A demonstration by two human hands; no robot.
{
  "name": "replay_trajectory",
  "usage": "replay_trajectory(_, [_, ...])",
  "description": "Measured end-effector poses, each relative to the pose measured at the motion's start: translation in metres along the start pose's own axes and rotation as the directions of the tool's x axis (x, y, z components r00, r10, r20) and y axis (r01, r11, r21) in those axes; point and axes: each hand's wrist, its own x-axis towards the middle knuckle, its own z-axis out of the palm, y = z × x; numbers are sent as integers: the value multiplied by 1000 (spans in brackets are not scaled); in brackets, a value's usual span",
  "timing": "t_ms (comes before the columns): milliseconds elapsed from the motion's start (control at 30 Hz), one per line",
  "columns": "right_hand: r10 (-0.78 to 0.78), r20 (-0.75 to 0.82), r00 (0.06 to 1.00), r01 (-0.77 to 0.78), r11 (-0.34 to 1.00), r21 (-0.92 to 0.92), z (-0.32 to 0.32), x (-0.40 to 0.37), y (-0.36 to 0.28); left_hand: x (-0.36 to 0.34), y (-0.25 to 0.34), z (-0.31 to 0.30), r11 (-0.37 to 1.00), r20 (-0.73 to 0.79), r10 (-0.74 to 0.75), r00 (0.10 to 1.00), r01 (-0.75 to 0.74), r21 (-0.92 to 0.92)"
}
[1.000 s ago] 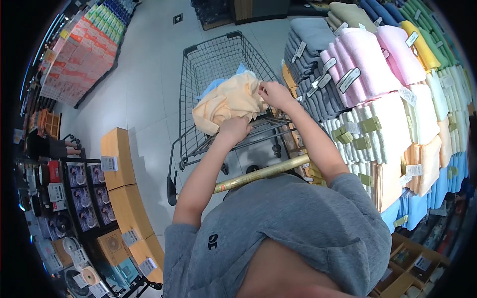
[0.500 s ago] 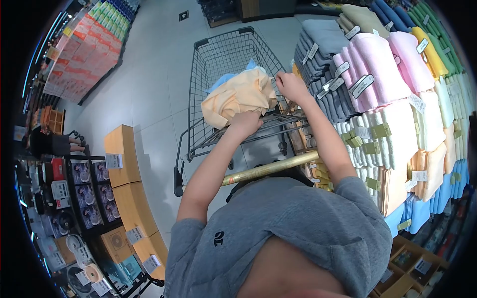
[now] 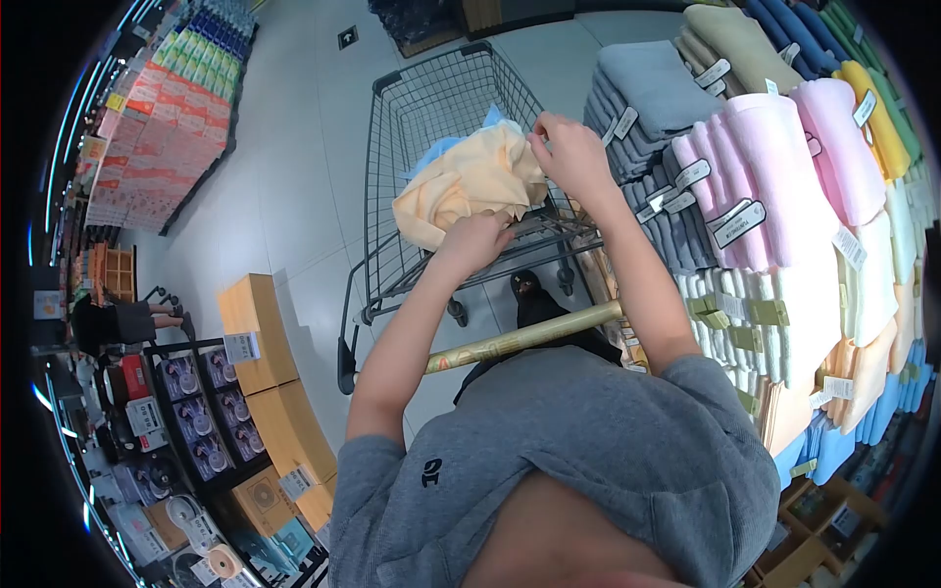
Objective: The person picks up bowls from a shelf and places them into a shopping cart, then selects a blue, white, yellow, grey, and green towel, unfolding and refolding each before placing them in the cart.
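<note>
Peach cloth [image 3: 461, 188]: count 1, bunched, lying inside the basket at the end of the shopping cart [image 3: 431, 86] nearest the wearer. Light blue cloth [image 3: 431, 157]: 1 piece seen, partly under and beyond the peach one.

Hands: 2, both bare. Left hand [image 3: 474, 243] at the near edge of the peach cloth, fingers bent and close together; fingertips partly hidden, grip cannot be told. Right hand [image 3: 571, 157] at the cloth's right side, fingers curled, thumb near them; whether they pinch fabric cannot be told.

Cart: 1, wire basket. Handle bar [image 3: 524, 338]: 1, gold-coloured, in front of the wearer's body. Casters visible: 2. Dark shoe [image 3: 527, 285]: 1 visible, below the basket.

Right of cart: folded towels in piles. Pink piles [image 3: 750, 176]: 2, side by side. Grey pile [image 3: 652, 88]: 1 at top, darker grey folds below. Yellow pile [image 3: 872, 122]: 1.

Left of cart: purple boxes [image 3: 194, 416]: 6, in 2 columns of 3 on a black rack. Other person [image 3: 123, 323]: 1, in dark clothing, well apart. Floor arrow sign [image 3: 348, 37]: 1.
</note>
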Motion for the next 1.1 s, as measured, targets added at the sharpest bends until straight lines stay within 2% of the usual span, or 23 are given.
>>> replay_trajectory(67, [-6,-142,990,6,1000,-6,0,18,9,18,-15,-3,998,13,30,999,-29,-60])
replay_trajectory(100, [41,-172,984,-49,998,-42,2,26,14,24,-18,-8,995,27,46,999,-44,-91])
replay_trajectory(200, [179,-256,950,-221,964,-148,8,48,31,47,-20,-29,976,202,38,979,7,-218])
replay_trajectory(367, [347,-270,898,-413,877,-246,35,79,63,84,-48,-36,948,134,135,982,-88,-307])
replay_trajectory(467, [327,-361,873,-449,828,-335,40,97,81,101,-57,-44,942,125,147,981,-100,-320])
replay_trajectory(567, [417,-362,834,-525,800,-290,37,116,86,118,-67,-52,938,117,157,981,-111,-327])
replay_trajectory(667, [409,-503,761,-619,692,-373,42,129,102,134,-86,-54,939,120,181,976,-135,-317])
replay_trajectory(767, [513,-463,723,-688,599,-410,42,137,116,144,-92,-61,937,149,177,973,-120,-327])
replay_trajectory(867, [522,-468,714,-701,541,-465,45,144,129,159,-103,-66,936,184,189,965,-121,-331])
replay_trajectory(967, [590,-459,664,-747,499,-438,38,152,129,171,-110,-73,932,179,223,958,-156,-328])
replay_trajectory(1100, [568,-546,616,-785,497,-369,26,161,129,177,-113,-85,917,124,268,955,-213,-337])
